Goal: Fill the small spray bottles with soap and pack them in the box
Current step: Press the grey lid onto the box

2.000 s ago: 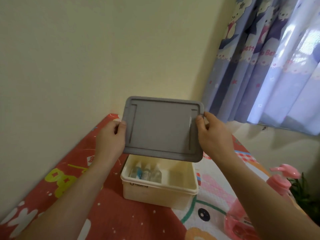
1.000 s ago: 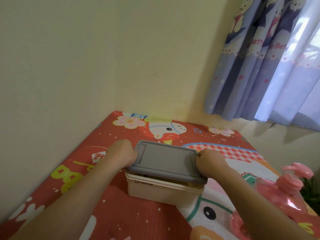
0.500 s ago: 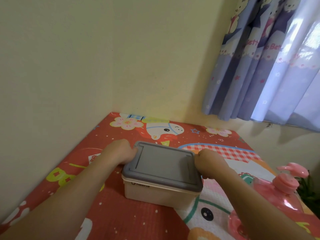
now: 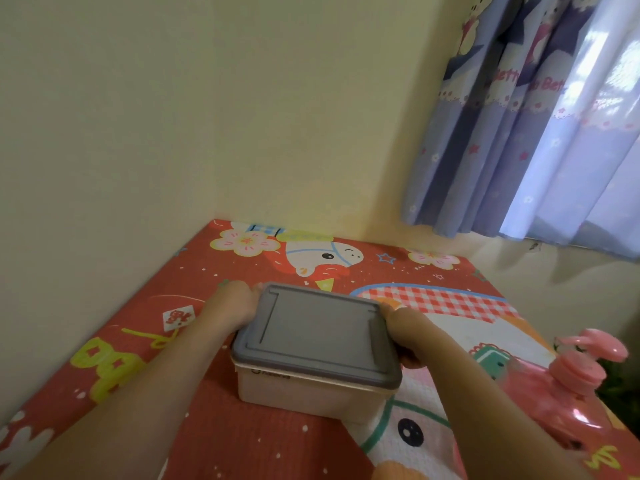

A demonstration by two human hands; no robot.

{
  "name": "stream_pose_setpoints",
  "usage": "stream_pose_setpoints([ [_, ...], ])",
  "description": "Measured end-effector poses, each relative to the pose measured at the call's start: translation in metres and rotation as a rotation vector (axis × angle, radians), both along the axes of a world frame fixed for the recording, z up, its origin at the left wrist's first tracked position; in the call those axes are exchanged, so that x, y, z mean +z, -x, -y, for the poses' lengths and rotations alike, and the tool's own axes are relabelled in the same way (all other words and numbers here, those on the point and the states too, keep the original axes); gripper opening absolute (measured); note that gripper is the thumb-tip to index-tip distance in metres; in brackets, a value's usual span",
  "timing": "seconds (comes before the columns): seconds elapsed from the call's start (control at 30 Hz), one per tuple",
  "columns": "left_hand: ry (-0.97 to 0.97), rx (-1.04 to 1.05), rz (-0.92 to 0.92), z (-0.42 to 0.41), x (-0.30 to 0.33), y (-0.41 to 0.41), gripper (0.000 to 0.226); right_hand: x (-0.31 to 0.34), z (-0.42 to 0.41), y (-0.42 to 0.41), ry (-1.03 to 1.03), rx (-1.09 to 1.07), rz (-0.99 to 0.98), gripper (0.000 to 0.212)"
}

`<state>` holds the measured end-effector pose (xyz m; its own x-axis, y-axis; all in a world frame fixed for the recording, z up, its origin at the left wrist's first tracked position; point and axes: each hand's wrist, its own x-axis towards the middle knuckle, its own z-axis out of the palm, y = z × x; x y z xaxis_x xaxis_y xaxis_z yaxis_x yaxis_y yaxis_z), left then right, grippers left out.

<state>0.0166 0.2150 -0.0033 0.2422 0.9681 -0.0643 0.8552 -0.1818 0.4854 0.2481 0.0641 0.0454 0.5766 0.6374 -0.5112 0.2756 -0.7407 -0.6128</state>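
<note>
A cream plastic box (image 4: 298, 393) stands on the patterned mat with a grey lid (image 4: 318, 334) lying flat on top of it. My left hand (image 4: 233, 303) grips the lid's left edge and my right hand (image 4: 403, 327) grips its right edge, fingers curled over the rim. The small spray bottles are hidden inside the box. A pink soap pump bottle (image 4: 568, 386) stands at the right, just past my right forearm.
The colourful cartoon mat (image 4: 145, 341) covers the surface, set into a corner of cream walls. A blue patterned curtain (image 4: 540, 116) hangs at the upper right. A green plant (image 4: 620, 386) shows at the right edge behind the pump bottle.
Both hands brought the lid down from mid-air onto the box; it now sits flat and covers the bottles. Both hands stay on its ends.
</note>
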Motion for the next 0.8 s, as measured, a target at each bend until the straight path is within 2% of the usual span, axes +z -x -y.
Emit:
stream_pose_setpoints([
  [0.07,-0.02,-0.012,0.002,0.001,-0.001,0.0,0.06,-0.002,-0.001,0.0,0.011,0.047,0.071,0.031],
  [0.23,-0.055,-0.027,0.006,0.004,-0.003,0.001,0.057,0.007,0.002,0.004,0.013,-0.059,-0.057,0.037],
  [0.3,-0.06,-0.018,0.008,0.005,-0.005,0.002,0.056,0.002,0.0,0.004,0.006,-0.038,-0.012,0.034],
  [0.37,-0.105,0.008,0.004,0.008,-0.009,0.002,0.054,-0.006,-0.001,0.008,0.019,-0.006,0.149,0.036],
  [0.47,-0.239,0.083,0.007,0.015,-0.017,0.0,0.051,-0.024,0.003,0.014,-0.003,0.087,0.594,0.032],
  [0.53,-0.276,0.112,0.005,0.017,-0.018,-0.002,0.051,-0.031,0.006,0.018,-0.071,0.089,0.7,0.037],
  [0.67,-0.267,0.123,-0.016,0.018,-0.015,-0.003,0.05,-0.036,0.002,0.013,-0.093,-0.025,0.646,0.055],
  [0.8,-0.239,0.079,-0.018,0.023,-0.01,0.0,0.048,-0.026,0.0,0.016,0.031,0.066,0.645,0.027],
])
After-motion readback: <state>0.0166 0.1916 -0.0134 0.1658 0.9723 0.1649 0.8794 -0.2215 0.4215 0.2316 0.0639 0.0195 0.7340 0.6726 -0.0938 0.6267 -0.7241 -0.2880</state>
